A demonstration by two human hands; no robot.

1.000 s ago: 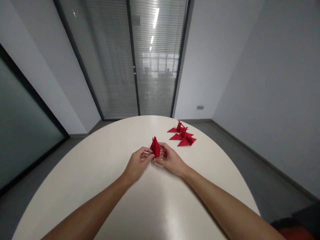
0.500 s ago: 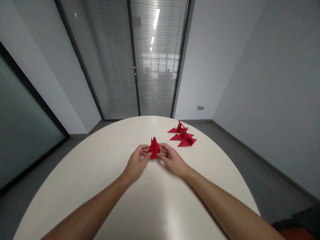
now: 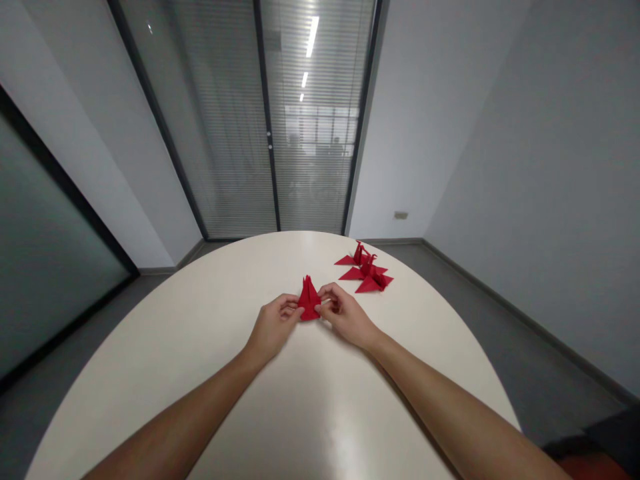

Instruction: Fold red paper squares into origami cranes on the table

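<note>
A folded red origami paper [image 3: 309,305] sits between my two hands near the middle of the table, its two narrow points facing away from me. My left hand [image 3: 275,323] pinches its left edge, thumb on the near side and fingers behind. On the opposite edge, my right hand [image 3: 345,315] grips the paper between thumb and curled fingers. Folded red paper cranes [image 3: 369,272] stand close together beyond my right hand, their wings spread and overlapping in view.
The round white table [image 3: 200,373] fills the lower view, its curved far edge just past the cranes. Behind it stands a glass partition with blinds [image 3: 225,167]. Grey walls flank both sides, and a dark and red object [image 3: 595,460] shows at bottom right.
The folded paper has tilted slightly and its lower part now sits a little nearer to me. My right fingers have shifted along its edge. The cranes have not moved.
</note>
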